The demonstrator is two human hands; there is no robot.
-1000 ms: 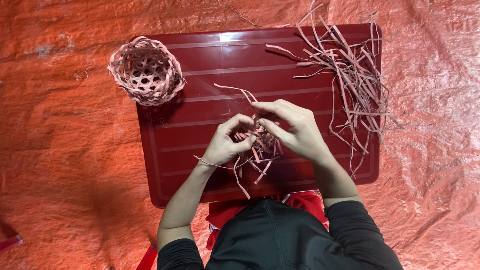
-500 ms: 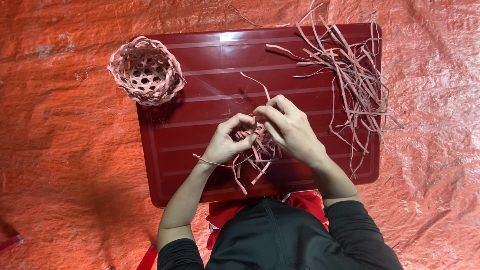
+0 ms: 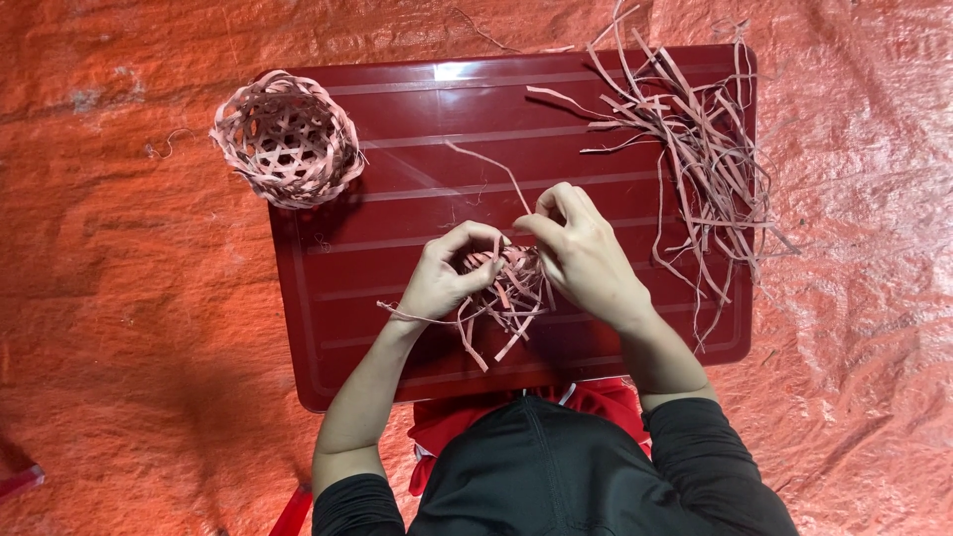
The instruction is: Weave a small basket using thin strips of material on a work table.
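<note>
Two hands (image 3: 442, 283) (image 3: 586, 258), each grip tight on woven strips (image 3: 511, 288), above dark-red tray (image 3: 397, 199) on orange tarp (image 3: 119, 328).

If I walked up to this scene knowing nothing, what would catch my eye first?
Most likely the two hands at the middle of the dark red tray: the left hand and right hand pinch a small tangle of woven strips between them. A finished little woven basket sits at the tray's far left corner, and a loose bundle of strips sprawls along its right side.
</note>
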